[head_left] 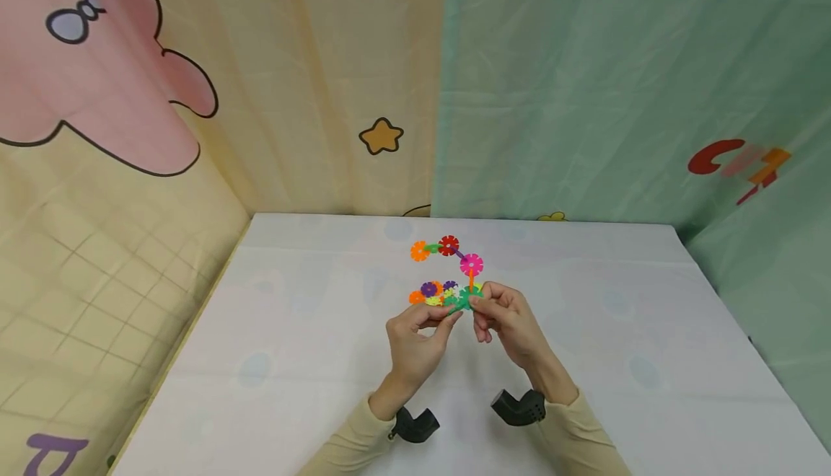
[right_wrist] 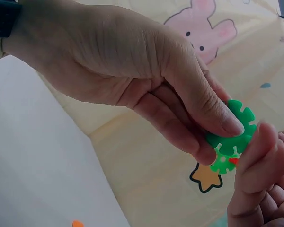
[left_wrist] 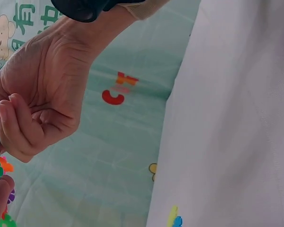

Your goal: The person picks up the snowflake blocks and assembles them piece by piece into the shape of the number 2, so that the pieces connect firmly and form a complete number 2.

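Here, left grip (head_left: 418,342) and right grip (head_left: 511,324) pinch green discs (right_wrist: 233,142).

Looks like a small draped booth with children's decor; cannot say whether set up inside a home, a school or a studio. Pairs beige cloth (head_left: 292,65) with pale green cloth (head_left: 552,101), hung like walls behind and beside a white-topped table (head_left: 247,425). Carries playful prints: a pink cartoon animal (head_left: 84,65), an orange star (head_left: 381,135) and, in the left wrist view, Chinese lettering (left_wrist: 24,15). Suggests a play corner through bright notched plastic discs (head_left: 449,245), and a recording spot through black wrist-worn cameras (head_left: 522,409).
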Available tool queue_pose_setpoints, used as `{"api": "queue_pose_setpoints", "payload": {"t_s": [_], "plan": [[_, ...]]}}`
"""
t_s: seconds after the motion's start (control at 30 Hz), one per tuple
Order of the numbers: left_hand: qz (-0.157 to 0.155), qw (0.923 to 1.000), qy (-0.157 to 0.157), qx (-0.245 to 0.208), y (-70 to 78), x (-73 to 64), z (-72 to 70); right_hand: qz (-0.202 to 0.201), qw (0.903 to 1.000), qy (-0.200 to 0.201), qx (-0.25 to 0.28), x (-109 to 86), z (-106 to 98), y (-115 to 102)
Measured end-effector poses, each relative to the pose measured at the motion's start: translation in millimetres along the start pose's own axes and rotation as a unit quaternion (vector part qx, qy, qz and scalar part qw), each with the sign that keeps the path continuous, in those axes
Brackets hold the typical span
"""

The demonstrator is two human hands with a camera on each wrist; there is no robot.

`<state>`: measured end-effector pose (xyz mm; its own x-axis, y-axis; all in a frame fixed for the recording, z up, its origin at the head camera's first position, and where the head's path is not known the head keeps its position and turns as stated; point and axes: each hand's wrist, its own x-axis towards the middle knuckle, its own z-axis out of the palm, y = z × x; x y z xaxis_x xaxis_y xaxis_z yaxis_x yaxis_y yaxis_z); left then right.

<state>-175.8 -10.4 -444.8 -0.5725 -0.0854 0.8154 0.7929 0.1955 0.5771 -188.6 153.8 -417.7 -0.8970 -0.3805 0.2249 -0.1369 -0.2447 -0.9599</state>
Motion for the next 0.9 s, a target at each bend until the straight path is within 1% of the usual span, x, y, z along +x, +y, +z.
{"api": "queue_pose_setpoints", "payload": {"t_s": [0.1,0.23,0.37,0.53,0.63,0.7,0.77,0.83,0.9], "plan": [[0.023,0.9997,0.009,-0.002,-7.0,-6.6,2.5,-0.012,0.9996,-0.025,0.007,-0.4,-1.3,-2.8],[0.037,0.9992,0.014,-0.008,-7.5,-9.9,3.9,-0.012,0.9989,-0.046,0.007,-1.2,-2.9,-5.6],[0.039,0.9989,0.019,-0.016,-6.4,-10.3,5.1,-0.002,0.9988,-0.049,0.004,-1.3,-3.2,-6.6],[0.024,0.9994,0.018,-0.018,-7.5,-10.5,5.4,0.016,0.9993,-0.033,-0.004,-1.2,-1.6,-5.7],[-0.007,0.9996,0.009,-0.025,-3.8,-6.0,4.6,0.025,0.9996,-0.013,-0.009,0.0,-0.1,-3.7],[-0.039,0.9985,-0.005,-0.038,0.8,-1.0,3.0,0.036,0.9992,0.009,-0.014,1.0,1.1,-1.4],[-0.078,0.9957,-0.018,-0.047,4.4,3.9,0.7,0.048,0.9981,0.032,-0.022,2.2,2.4,0.9],[-0.112,0.9919,-0.039,-0.045,3.6,6.3,-1.4,0.056,0.9961,0.058,-0.037,2.9,3.3,2.7],[-0.136,0.9885,-0.061,-0.022,0.2,6.9,-3.1,0.061,0.9933,0.082,-0.055,3.4,4.4,3.5]]}}
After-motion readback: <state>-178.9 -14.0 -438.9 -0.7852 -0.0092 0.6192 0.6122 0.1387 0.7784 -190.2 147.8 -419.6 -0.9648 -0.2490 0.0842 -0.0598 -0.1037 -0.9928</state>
